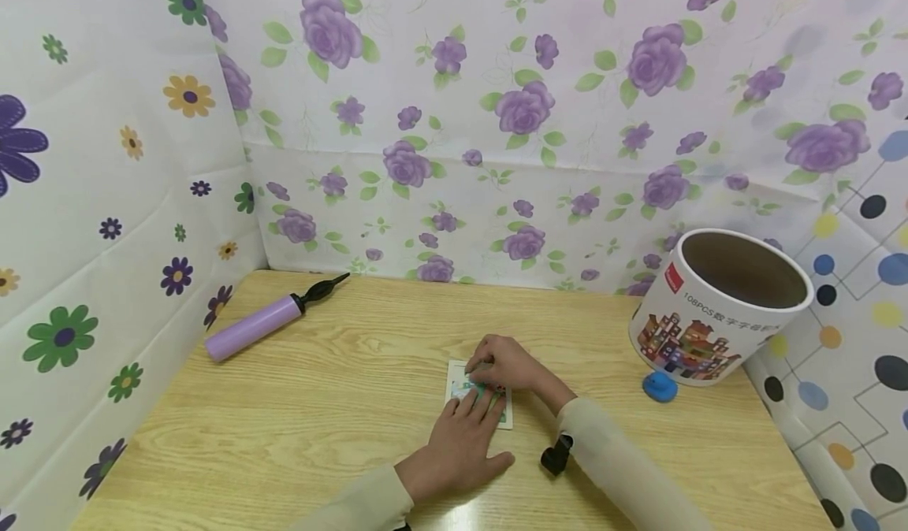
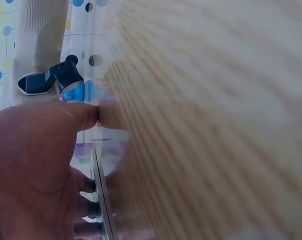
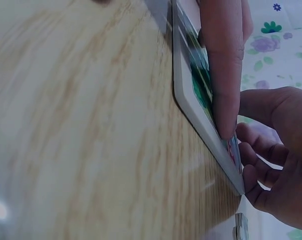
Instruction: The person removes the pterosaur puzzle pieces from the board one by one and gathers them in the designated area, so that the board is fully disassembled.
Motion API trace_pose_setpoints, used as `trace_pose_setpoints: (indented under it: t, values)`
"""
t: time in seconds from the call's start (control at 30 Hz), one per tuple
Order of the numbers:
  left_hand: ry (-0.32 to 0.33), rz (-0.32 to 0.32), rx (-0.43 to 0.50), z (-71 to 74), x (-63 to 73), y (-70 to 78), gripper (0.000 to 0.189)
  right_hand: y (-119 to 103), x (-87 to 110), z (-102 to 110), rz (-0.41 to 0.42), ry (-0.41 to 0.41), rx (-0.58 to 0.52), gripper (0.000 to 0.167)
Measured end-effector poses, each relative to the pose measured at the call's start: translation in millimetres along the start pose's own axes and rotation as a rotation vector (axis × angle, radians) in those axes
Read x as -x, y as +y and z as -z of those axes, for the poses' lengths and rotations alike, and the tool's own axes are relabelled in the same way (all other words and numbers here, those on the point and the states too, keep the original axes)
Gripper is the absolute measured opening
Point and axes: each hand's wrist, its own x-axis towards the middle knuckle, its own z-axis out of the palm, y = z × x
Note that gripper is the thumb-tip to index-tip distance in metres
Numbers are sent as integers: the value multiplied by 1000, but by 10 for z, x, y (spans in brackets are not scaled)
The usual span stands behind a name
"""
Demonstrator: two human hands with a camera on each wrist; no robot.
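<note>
A small flat picture board (image 1: 454,369) with a white border lies on the wooden table, its colourful print partly covered by both hands. My left hand (image 1: 461,444) rests palm down, straight fingers spread over the lower part of the board. In the right wrist view one straight left finger (image 3: 226,75) lies on the print. At the board's far end, my right hand (image 1: 507,363) bends its thumb and fingers down onto the surface. Its fingertips touch the board's border area in the right wrist view; whether a small piece is between them is hidden.
A lilac hand pump (image 1: 255,328) with a black nozzle lies at the back left. A large white bucket (image 1: 695,334) with printed buildings stands at the right, a small blue toy duck (image 1: 660,387) in front of it. Floral cloth (image 1: 454,121) hangs behind the table.
</note>
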Motion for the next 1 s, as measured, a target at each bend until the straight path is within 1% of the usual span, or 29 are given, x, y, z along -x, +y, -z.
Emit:
trace_pose_setpoints:
  t: [0.1, 0.23, 0.33, 0.47, 0.6, 0.8, 1.0]
  values:
    - [1, -3, -9, 7, -5, -1, 84, -2, -6, -8, 6, 5, 9, 9]
    - [-4, -4, 12, 25, -1, 5, 83, -10, -8, -19, 3, 20, 28, 9]
    - [-9, 0, 31, 41, 11, 11, 83, -26, 2, -21, -12, 28, 19, 9]
    - [-5, 2, 33, 50, 22, 20, 83, -40, 14, -19, -13, 38, 18, 7]
    - [-4, 0, 41, 54, 20, 17, 83, -44, 28, -8, -21, 49, 28, 10]
    - [-4, -2, 18, 59, 2, 7, 83, -48, 30, 11, -44, 50, 13, 16]
    - [-4, 3, 8, 97, 5, 23, 82, -43, 30, 20, -41, 49, -9, 15]
